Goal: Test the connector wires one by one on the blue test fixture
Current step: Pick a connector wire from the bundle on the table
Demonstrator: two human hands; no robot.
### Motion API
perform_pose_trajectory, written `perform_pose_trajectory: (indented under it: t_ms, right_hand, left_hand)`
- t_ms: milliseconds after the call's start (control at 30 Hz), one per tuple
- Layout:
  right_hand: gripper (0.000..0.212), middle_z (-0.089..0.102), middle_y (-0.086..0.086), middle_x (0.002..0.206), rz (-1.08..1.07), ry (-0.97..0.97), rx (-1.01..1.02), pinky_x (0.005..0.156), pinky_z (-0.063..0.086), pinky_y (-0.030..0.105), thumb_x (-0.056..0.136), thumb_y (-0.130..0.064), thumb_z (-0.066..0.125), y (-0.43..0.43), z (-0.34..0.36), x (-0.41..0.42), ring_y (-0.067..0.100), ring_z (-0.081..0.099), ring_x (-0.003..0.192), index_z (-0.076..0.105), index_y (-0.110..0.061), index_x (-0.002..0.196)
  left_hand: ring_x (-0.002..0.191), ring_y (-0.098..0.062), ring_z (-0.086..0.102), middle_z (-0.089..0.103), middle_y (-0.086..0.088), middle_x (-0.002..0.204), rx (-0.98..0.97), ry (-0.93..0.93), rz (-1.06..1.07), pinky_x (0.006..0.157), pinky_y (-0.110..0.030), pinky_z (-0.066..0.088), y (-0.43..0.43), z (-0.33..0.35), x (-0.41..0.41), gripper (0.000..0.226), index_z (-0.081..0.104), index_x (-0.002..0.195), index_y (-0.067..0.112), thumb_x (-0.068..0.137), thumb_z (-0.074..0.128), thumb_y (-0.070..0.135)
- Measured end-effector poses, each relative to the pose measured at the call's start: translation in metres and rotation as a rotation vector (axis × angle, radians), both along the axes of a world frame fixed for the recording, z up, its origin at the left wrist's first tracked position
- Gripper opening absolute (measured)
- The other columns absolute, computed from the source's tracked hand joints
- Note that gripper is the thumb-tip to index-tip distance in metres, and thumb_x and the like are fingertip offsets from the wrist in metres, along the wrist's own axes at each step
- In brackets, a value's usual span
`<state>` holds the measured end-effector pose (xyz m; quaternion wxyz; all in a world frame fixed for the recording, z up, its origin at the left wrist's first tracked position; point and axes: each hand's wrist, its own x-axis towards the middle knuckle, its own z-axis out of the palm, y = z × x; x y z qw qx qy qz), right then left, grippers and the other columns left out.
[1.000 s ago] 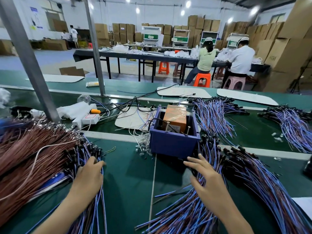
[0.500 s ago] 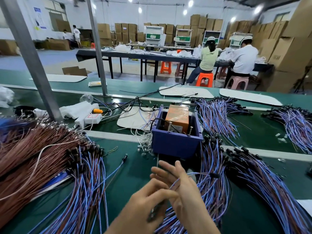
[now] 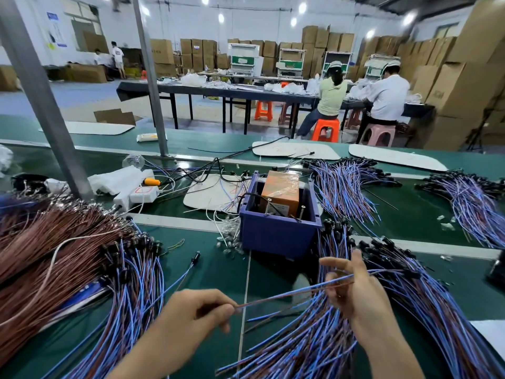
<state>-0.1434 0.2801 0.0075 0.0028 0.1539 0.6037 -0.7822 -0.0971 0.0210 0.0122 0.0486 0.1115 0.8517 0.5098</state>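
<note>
Wire [image 3: 295, 292] is up off the table [image 3: 216, 274] right now, pulled out in a slanted line between both hands, just this side of the fixture [image 3: 276, 236] and not touching it. The left hand [image 3: 196, 310] pinches the low end between thumb and forefinger, with the rest of the fingers curled in. The right hand [image 3: 352, 294] has the higher part, thumb and curled fingers closed on the wire, forefinger poking out straighter on top. The wire carries on past that hand to a little black plug [image 3: 411, 274] over the right heap [image 3: 314, 348] of blue-and-red wires. That heap lies under and beside the right hand and spreads up to the fixture's right side. The fixture is a blue bin sitting mid-table with an orange box [image 3: 281, 191] in it and a couple of metal pins [image 3: 269, 206] sticking up near the front rim. Over on the left there's the left heap [image 3: 134, 291] of the same blue wires, right next to a big mass of brown wires [image 3: 41, 255]. One loose wire [image 3: 191, 265] lies by itself on the green between the left heap and the fixture. A white power strip [image 3: 142, 194] sits further back left.
</note>
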Motion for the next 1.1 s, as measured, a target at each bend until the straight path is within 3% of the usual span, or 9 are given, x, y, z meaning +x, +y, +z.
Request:
perform_pose_trajectory:
  t_ms: [200,300,400,433,533,667,867,967,1100]
  right_hand:
    - [0.104,0.061,0.019,0.055,0.439,-0.169,0.278,0.037,0.039,0.020,0.072,-0.081,0.019,0.003,0.020,0.020,0.023,0.053,0.038,0.071,0.009,0.067]
    - [0.068,0.065,0.011,0.056,0.542,0.068,0.335,0.042,0.045,0.022,0.072,-0.067,0.049,-0.020,0.041,0.030,0.020,0.058,0.043,0.075,-0.004,0.068]
    - [0.014,0.072,-0.014,0.089,0.356,0.534,0.671,0.077,0.048,0.010,0.085,-0.032,0.068,-0.052,0.040,0.032,-0.002,0.066,0.086,0.073,-0.031,0.098]
    - [0.023,0.070,-0.018,0.098,0.353,0.590,0.729,0.085,0.045,0.009,0.087,-0.022,0.068,-0.062,0.037,0.031,-0.005,0.062,0.097,0.068,-0.034,0.106]
    - [0.024,0.072,-0.013,0.094,0.310,0.552,0.630,0.084,0.051,0.018,0.087,-0.009,0.067,-0.078,0.028,0.026,0.001,0.065,0.091,0.070,-0.025,0.105]
    - [0.007,0.073,-0.010,0.078,0.152,0.517,0.443,0.069,0.049,0.013,0.081,-0.020,0.073,-0.080,0.024,0.016,0.004,0.067,0.074,0.075,-0.024,0.087]
    - [0.019,0.073,0.000,0.075,-0.021,0.497,0.215,0.065,0.051,0.014,0.085,0.002,0.065,-0.083,0.018,0.001,0.005,0.065,0.066,0.073,-0.016,0.084]
    - [0.019,0.072,0.001,0.074,-0.080,0.471,0.153,0.065,0.052,0.016,0.087,0.004,0.063,-0.085,0.011,-0.006,0.007,0.066,0.065,0.070,-0.014,0.085]
    - [0.025,0.070,-0.003,0.074,-0.147,0.422,0.116,0.064,0.052,0.016,0.090,0.002,0.059,-0.085,-0.002,-0.014,0.006,0.066,0.067,0.069,-0.019,0.082]
  left_hand:
    - [0.048,-0.004,0.052,0.071,0.001,0.066,0.096,0.080,0.188,0.053,-0.013,0.043,-0.005,0.010,-0.001,0.027,0.072,0.076,0.036,0.085,0.068,0.011]
    - [0.051,0.000,0.058,0.069,0.010,0.062,0.003,0.180,0.201,0.056,-0.008,0.043,0.007,0.015,-0.006,0.023,0.073,0.068,0.029,0.082,0.071,0.011]
    - [0.057,0.002,0.060,0.066,0.018,0.061,-0.024,0.243,0.163,0.061,-0.007,0.043,0.021,0.023,-0.013,0.024,0.070,0.070,0.031,0.081,0.072,0.009]
    - [0.058,0.002,0.061,0.066,0.019,0.062,-0.019,0.260,0.144,0.063,-0.007,0.044,0.024,0.026,-0.016,0.026,0.069,0.072,0.031,0.080,0.071,0.006]
    - [0.062,-0.002,0.064,0.069,0.013,0.067,0.016,0.293,0.122,0.067,-0.014,0.050,0.031,0.032,-0.027,0.024,0.068,0.077,0.025,0.081,0.069,0.002]
    - [0.064,-0.009,0.068,0.072,0.005,0.071,0.232,0.194,0.256,0.065,-0.013,0.049,0.037,0.032,-0.039,0.023,0.058,0.084,0.023,0.075,0.077,0.012]
    - [0.063,-0.017,0.067,0.070,-0.008,0.068,0.997,-0.112,0.349,0.060,-0.021,0.055,0.070,0.022,-0.057,0.031,0.060,0.097,0.009,0.072,0.071,-0.005]
    - [0.061,-0.014,0.066,0.070,-0.007,0.067,1.008,-0.153,0.325,0.058,-0.020,0.055,0.079,0.016,-0.062,0.010,0.065,0.080,0.006,0.078,0.067,-0.003]
    - [0.054,-0.006,0.061,0.071,0.000,0.068,0.846,-0.158,0.295,0.055,-0.018,0.053,0.079,0.011,-0.075,0.009,0.060,0.084,0.011,0.089,0.062,0.005]
